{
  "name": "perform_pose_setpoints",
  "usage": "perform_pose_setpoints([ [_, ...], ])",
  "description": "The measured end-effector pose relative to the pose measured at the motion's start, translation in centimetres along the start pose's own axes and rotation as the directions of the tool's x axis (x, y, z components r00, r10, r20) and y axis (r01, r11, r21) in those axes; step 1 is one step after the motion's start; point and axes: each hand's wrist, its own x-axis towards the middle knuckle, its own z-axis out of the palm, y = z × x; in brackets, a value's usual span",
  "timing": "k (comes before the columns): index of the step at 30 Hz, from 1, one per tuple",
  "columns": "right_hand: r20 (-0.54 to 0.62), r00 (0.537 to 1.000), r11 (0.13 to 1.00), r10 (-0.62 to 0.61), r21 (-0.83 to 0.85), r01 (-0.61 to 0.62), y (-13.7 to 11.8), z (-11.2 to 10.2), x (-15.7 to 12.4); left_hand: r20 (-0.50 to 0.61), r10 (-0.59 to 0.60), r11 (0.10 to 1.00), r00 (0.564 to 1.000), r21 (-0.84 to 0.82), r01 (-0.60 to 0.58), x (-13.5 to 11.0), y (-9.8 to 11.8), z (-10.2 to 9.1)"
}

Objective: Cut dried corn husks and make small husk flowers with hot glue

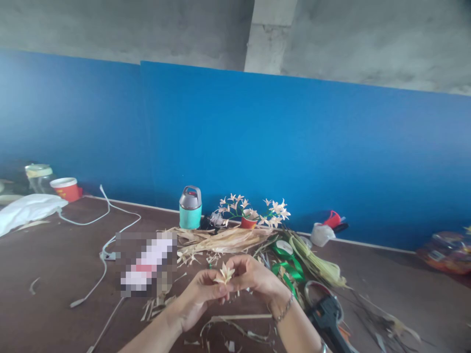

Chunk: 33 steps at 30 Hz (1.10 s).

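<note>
Flower [225,274] between left hand [200,297] and right hand [257,278], petals up, axis near upright

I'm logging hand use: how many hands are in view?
2: the left hand at the left of the pale flower, the right hand at its right. No others show.

A flower [225,273] between left hand [204,290] and right hand [255,275], over the counter [73,264]; husks [221,241] behind them, a pot [249,223] behind the husks, a flask [190,216] left of that, seemingly a glue gun [327,316] right of the right forearm
</note>
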Motion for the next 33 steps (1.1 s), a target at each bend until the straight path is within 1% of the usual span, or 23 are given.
perform_pose_setpoints([
  [4,-0.066,0.998,1.000,-0.013,-0.010,0.013,0.4,-0.5,0.2,0.015,0.038,0.999,0.999,-0.005,-0.037,0.0,0.0,0.0],
  [9,-0.086,0.995,0.995,-0.053,-0.088,0.045,0.7,-0.8,0.2,0.000,0.032,0.999,0.999,-0.029,-0.032,0.0,0.1,0.1],
  [11,-0.078,0.995,0.994,-0.058,-0.101,0.050,0.7,-0.8,0.2,0.012,0.033,0.999,0.999,-0.035,-0.032,0.1,0.0,0.0],
  [14,-0.031,0.999,0.993,-0.034,-0.113,0.031,0.5,-0.7,0.0,0.048,0.042,0.998,0.998,-0.038,-0.040,0.3,-0.2,-0.3],
  [17,-0.012,0.999,0.985,-0.033,-0.167,0.030,0.4,-0.7,-0.1,0.076,0.051,0.999,0.996,-0.001,-0.051,0.4,-0.4,-0.6],
  [21,-0.009,1.000,0.973,-0.022,-0.229,0.020,0.1,-0.7,-0.5,0.080,0.075,0.996,0.994,0.047,-0.079,0.3,-0.4,-0.6],
  [24,0.019,1.000,0.981,-0.004,-0.195,0.008,-0.4,-0.7,-0.8,0.068,0.097,0.992,0.993,0.070,-0.102,0.2,-0.1,-0.5],
  [27,0.106,0.994,0.992,-0.020,-0.126,0.033,-1.0,-0.7,-1.1,0.053,0.123,0.989,0.991,0.075,-0.127,0.3,0.1,-0.6],
  [29,0.132,0.991,0.994,-0.018,-0.108,0.033,-1.4,-0.8,-1.3,0.048,0.124,0.989,0.991,0.072,-0.127,0.4,0.2,-0.7],
  [31,0.108,0.994,0.994,-0.005,-0.111,0.017,-1.6,-0.9,-1.4,0.043,0.105,0.992,0.994,0.064,-0.107,0.5,0.2,-0.9],
  [33,0.055,0.998,0.991,-0.013,-0.131,0.020,-1.7,-1.0,-1.5,0.045,0.080,0.995,0.996,0.059,-0.082,0.5,0.2,-1.0],
])
